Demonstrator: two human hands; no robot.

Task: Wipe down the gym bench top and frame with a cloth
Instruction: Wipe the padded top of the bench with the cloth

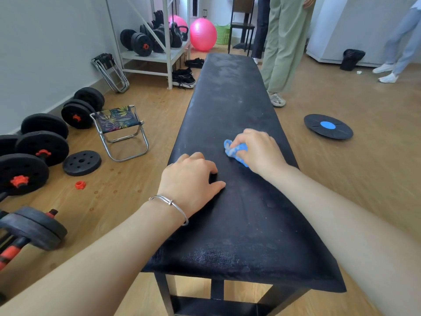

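Observation:
A long black padded gym bench top [230, 106] runs away from me, dusty and streaked toward its far end. Its black metal frame [216, 290] shows under the near end. My right hand [257, 151] grips a bunched blue cloth [234, 151] and holds it against the pad about a third of the way along. My left hand [191, 179], with a silver bangle on the wrist, rests on the pad near its left edge, fingers curled down onto the surface and holding nothing.
Left of the bench, black dumbbells and plates [41, 151], a folding stool [120, 131] and an orange collar nut [80, 185] lie on the wood floor. A round balance board [328, 126] sits to the right. A person's legs [284, 53] stand by the far right edge.

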